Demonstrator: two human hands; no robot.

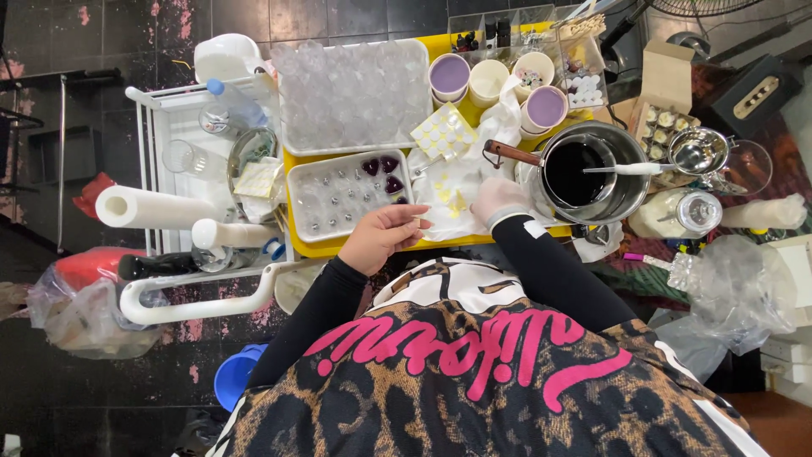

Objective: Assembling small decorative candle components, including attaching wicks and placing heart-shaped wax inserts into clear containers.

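Observation:
My left hand [382,238] is bare, and its fingertips pinch together on a small pale piece at the near edge of a white heart-mould tray [338,199]. Three dark purple hearts [382,171] fill cavities at that tray's right end. My right hand [499,201] wears a thin clear glove and rests curled on crumpled white paper [448,195] beside a steel pot of dark liquid [584,173]. Whether the gloved fingers grip anything is hidden. A sheet of yellow round stickers [444,131] lies just beyond the paper.
A stack of clear moulds [351,93] fills the back of the yellow table [321,248]. Cups of purple liquid [448,76] stand behind the pot, and a spoon [630,169] lies across it. A white cart [161,114] with a paper roll [148,207] is at the left, a strainer [698,151] and bottle [685,211] at the right.

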